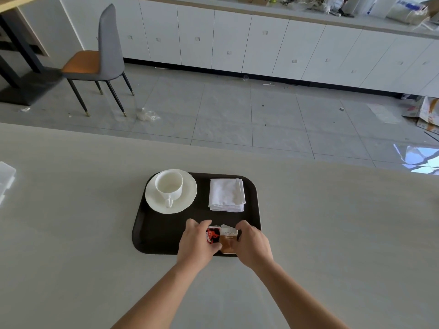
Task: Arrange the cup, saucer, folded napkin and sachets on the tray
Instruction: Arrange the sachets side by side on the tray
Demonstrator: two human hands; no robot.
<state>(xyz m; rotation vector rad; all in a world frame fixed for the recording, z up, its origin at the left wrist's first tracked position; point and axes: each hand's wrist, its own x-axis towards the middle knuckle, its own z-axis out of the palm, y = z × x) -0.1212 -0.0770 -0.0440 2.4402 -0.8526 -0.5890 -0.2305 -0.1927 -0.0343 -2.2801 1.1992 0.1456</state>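
A dark brown tray (161, 233) lies on the pale table. At its back left a white cup (169, 184) stands on a white saucer (187, 198), handle turned towards me. A folded white napkin (226, 195) lies at the back right. Near the front edge my left hand (198, 243) holds a red and black sachet (212, 235), and my right hand (254, 245) holds a brown sachet (228, 241). The two sachets sit side by side, touching, on the tray. More sachets may lie behind them, partly hidden by my fingers.
The pale table (71, 233) spreads wide around the tray. A white plastic object (6, 179) sits at the far left edge. Beyond the table are a tiled floor, a grey and orange chair (102, 58) and white cabinets.
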